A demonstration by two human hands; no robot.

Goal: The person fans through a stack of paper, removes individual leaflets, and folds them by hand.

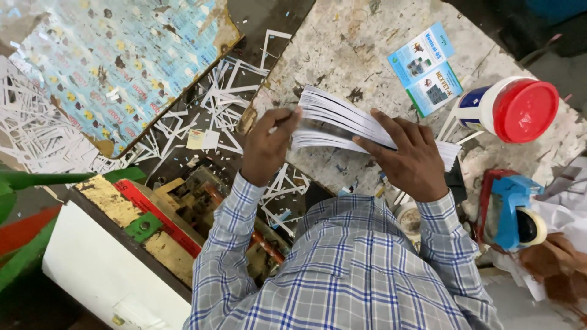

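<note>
A thick stack of white paper sheets [342,116] is held above the stained worktable [367,36]. My left hand [266,146] grips the stack's near-left end, thumb on the fanned edges. My right hand [409,159] lies flat across the stack's right part, fingers spread and pressing it. The sheets are fanned apart at the left end. Both arms wear a blue and white checked shirt.
Two small blue printed cards [425,67] lie at the back right. A white jar with a red lid [510,109] lies on its side. A blue and red tape dispenser [510,208] sits at right. White paper offcuts [214,104] litter the left, beside a patterned board [116,61].
</note>
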